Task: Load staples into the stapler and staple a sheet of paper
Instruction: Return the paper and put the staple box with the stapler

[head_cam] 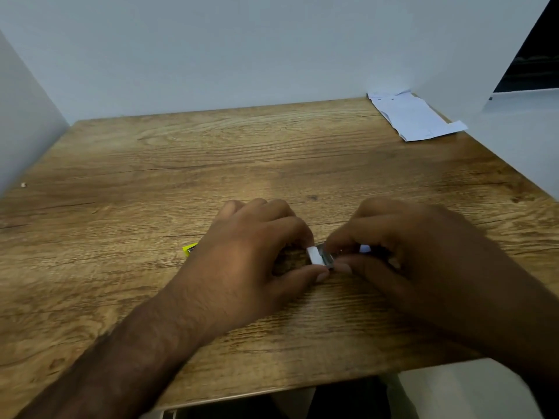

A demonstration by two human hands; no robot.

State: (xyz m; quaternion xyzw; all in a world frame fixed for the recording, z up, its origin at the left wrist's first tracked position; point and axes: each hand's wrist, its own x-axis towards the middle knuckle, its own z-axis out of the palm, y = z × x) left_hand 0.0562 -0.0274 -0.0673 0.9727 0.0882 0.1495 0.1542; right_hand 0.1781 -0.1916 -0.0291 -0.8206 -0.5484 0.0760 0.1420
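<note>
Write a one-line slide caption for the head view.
Both hands, left and right, pinch a small staple box over the wooden table; yellow stapler and paper untouched.

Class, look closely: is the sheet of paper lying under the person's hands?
No, the paper lies at the table's far right corner, well apart from both hands, the left and the right.
</note>
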